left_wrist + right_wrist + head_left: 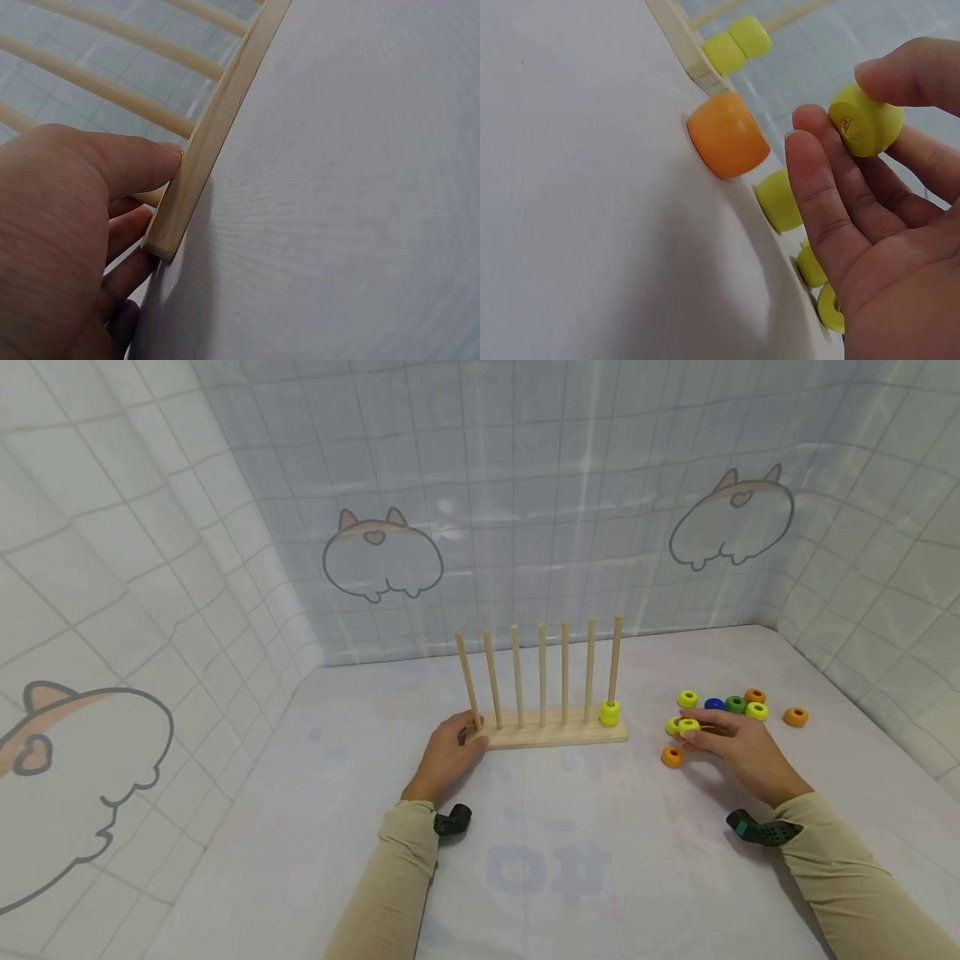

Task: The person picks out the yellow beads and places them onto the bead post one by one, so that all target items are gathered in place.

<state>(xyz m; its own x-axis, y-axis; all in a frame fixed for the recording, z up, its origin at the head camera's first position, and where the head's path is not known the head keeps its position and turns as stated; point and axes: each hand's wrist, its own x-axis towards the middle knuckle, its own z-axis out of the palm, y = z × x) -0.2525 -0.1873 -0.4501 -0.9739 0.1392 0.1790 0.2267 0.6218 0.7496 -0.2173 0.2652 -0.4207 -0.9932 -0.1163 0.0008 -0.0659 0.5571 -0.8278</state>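
A wooden peg rack (551, 732) with several upright pegs stands on the table. My left hand (448, 755) grips the left end of its base, thumb along the front edge in the left wrist view (142, 161). On the rightmost peg sit two yellow beads (610, 713), stacked at the bottom. Over at the right, my right hand (750, 757) pinches a yellow bead (867, 120) between thumb and fingers, raised off the table. Close by the fingers are another yellow bead (672, 726) and an orange bead (672, 757) on the cloth.
Beyond the right hand lie loose beads: a yellow one (687, 699), a blue one (714, 704), a green one (735, 704), another yellow one (757, 711) and two orange ones (797, 717). Tile-patterned sheets (525, 510) wall in the table's back and sides.
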